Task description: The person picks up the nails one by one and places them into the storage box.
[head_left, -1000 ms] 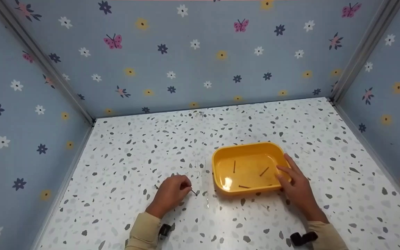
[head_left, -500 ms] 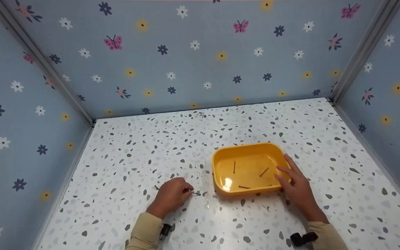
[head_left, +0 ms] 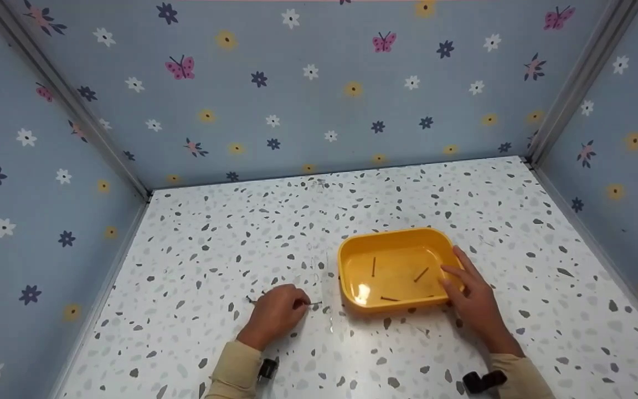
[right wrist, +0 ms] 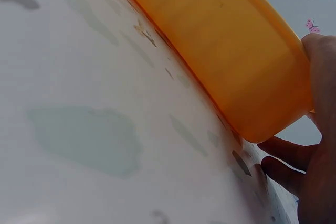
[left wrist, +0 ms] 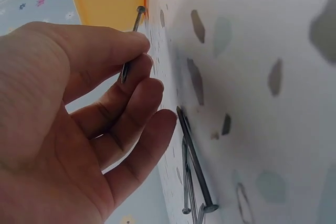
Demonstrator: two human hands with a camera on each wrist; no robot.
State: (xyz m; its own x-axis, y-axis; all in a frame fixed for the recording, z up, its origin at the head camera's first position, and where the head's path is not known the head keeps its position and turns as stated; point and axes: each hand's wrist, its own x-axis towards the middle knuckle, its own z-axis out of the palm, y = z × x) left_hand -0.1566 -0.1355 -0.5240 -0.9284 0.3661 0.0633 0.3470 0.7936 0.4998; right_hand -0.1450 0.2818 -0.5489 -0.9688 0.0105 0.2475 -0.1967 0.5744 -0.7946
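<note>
Loading step, we judge: left hand [head_left: 273, 311] pinches a nail [left wrist: 138, 20] beyond the tray [head_left: 402, 240]'s left edge, right hand [head_left: 475, 299] grips its right edge; next calls for lifting inward.

Table [head_left: 197, 221] with white terrazzo-look top, grey and pale green chips. Back wall panel [head_left: 319, 102] rising from table's far edge, light blue, printed with pink butterflies [head_left: 180, 67], white flowers [head_left: 291, 18], yellow flowers [head_left: 226, 39], dark blue flowers [head_left: 259, 78]. Left wall panel [head_left: 14, 188] and right wall panel [head_left: 629, 172] in matching print along side edges. Grey corner posts [head_left: 576, 83] at far left and far right corners. Soft glare across near part of tabletop.
</note>
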